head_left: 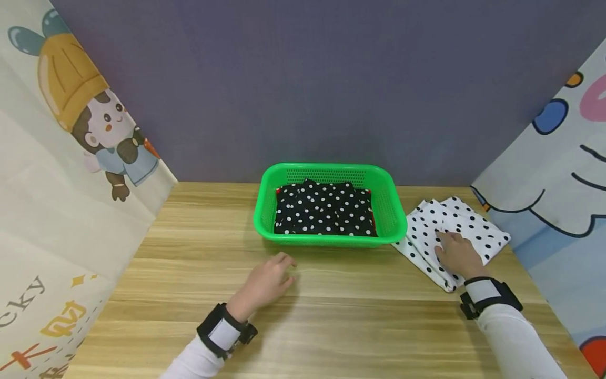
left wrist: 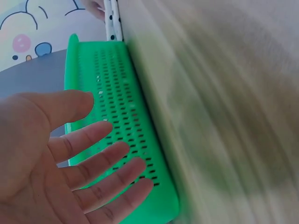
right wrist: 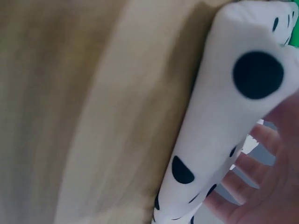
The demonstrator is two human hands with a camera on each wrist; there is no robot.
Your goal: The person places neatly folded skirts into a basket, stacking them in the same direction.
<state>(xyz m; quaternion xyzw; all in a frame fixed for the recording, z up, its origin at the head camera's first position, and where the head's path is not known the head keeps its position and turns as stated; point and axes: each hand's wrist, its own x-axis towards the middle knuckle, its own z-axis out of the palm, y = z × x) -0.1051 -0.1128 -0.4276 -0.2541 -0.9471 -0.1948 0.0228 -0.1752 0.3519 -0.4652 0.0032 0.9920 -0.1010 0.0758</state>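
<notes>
A folded white cloth with black dots (head_left: 473, 221) lies on the right side of the table, its near-left edge beside a green plastic basket (head_left: 330, 240). My right hand (head_left: 460, 256) rests on this cloth, and in the right wrist view its fingers (right wrist: 254, 170) are extended beside the folded edge. Inside the basket sits a black cloth with white dots (head_left: 326, 210), with bits of red at its sides. My left hand (head_left: 266, 283) hovers in front of the basket, holding nothing. Its fingers (left wrist: 100, 151) look relaxed and spread in the left wrist view.
The wooden table (head_left: 331, 326) meets a dark grey panel (head_left: 307, 95) behind the basket. Printed cartoon sheets flank it, the left one (head_left: 57, 210) and the right one (head_left: 568, 252). A strapped band (head_left: 224, 334) sits on each wrist.
</notes>
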